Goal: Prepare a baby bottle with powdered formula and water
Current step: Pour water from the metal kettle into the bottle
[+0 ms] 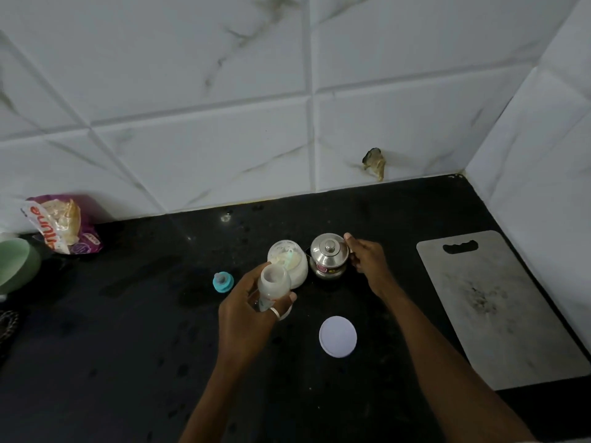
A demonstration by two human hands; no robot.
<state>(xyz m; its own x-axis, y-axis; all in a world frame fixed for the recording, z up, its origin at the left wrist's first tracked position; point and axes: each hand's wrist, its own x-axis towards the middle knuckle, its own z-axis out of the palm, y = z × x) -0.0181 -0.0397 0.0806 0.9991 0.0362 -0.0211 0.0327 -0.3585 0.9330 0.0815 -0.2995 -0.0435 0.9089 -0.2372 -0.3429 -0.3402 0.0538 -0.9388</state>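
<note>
The left hand (246, 311) has its fingers wrapped round the uncapped baby bottle (273, 282), held above the tabletop (128, 346) beside the open powder jar (289, 257). The right hand (367, 260) curls its fingers on the lidded steel pot (328, 259). Adding water seems next, which calls for a steady pour into the narrow mouth.

Home kitchen. Black stone worktop (128, 346) in a corner of white marble-look wall tiles (198, 148). Cutting board (492, 308), steel lidded pot (329, 259), snack packet (60, 223), green cup (16, 263) on it.
</note>
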